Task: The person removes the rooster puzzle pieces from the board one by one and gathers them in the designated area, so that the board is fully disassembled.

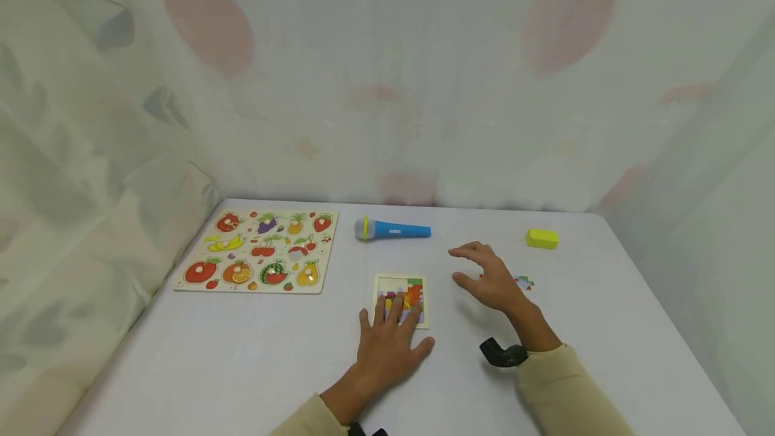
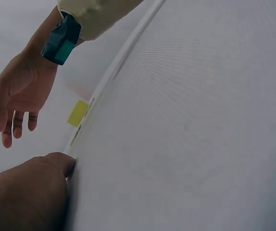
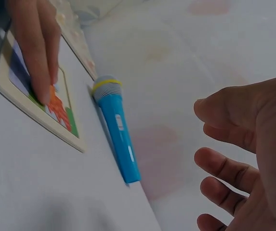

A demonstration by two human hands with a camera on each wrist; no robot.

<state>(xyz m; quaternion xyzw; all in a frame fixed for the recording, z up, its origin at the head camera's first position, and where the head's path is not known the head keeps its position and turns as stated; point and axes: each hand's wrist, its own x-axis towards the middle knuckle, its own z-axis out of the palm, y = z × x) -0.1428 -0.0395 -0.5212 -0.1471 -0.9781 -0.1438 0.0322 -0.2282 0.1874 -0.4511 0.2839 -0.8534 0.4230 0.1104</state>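
My left hand lies with fingers spread and nearly straight on a small square jigsaw puzzle with a pale frame. Its fingertips touch the coloured pieces inside, hiding part of the picture, while the upper left of the board shows bare. To the right, my right hand hovers over the table with loosely bent fingers, thumb apart from them, holding nothing. Partly hidden behind it are loose jigsaw pieces on the table. In the right wrist view, the right hand's fingers have no object between them.
A blue toy microphone lies beyond the puzzle. At the left is a wooden fruit peg board. A yellow block sits at the back right. Patterned curtains stand behind the white table.
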